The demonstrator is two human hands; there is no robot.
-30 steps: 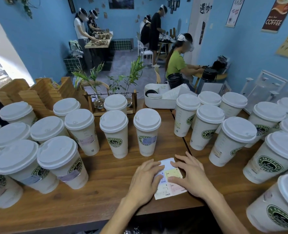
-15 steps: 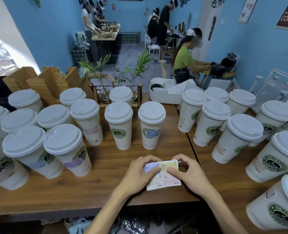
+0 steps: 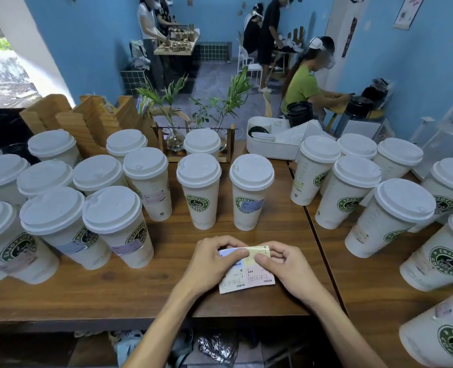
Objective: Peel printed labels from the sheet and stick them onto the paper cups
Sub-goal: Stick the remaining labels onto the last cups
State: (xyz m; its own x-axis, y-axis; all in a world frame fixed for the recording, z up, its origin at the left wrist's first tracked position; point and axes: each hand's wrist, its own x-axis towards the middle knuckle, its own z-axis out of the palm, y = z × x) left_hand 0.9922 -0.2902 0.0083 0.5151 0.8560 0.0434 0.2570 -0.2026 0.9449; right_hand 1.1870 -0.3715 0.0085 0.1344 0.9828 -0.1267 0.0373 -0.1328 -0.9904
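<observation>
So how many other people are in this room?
5: a person in white and another behind at the far table, a seated person and a standing person at the back, a person in green nearer. More may be hidden.

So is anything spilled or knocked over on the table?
No, nothing stands out. Every cup that shows stands upright with its lid on, and the table looks dry. Both hands, left and right, hold the label sheet.

the label sheet (image 3: pixel 246 272) lay flat on the bench (image 3: pixel 140 288) a second ago. now both hands have lifted its far edge up, and the left hand (image 3: pixel 209 261) and right hand (image 3: pixel 284 266) pinch the top with curled fingers (image 3: pixel 242 253).
</observation>
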